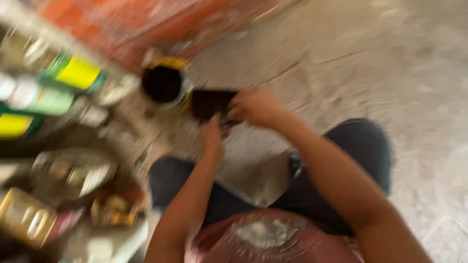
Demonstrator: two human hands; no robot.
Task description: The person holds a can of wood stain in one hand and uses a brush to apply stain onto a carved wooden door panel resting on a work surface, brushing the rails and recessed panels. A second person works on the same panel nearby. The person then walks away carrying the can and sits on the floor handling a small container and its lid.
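The picture is heavily blurred by motion. Both my hands meet over a dark flat rectangular object (209,103) held above the concrete floor. My right hand (256,106) grips its right end from above. My left hand (212,136) touches its lower edge from below; its grip is not clear. Just left of the object stands a round can (163,84) with a dark open mouth and a yellow rim. My knees in dark trousers (351,146) are folded below the hands.
Cans and bottles with yellow and green labels (75,73) crowd the left side, with more jars and tins (29,216) at lower left. An orange-red mass (146,24) lies at the top. Grey cracked concrete floor (390,63) spreads to the right.
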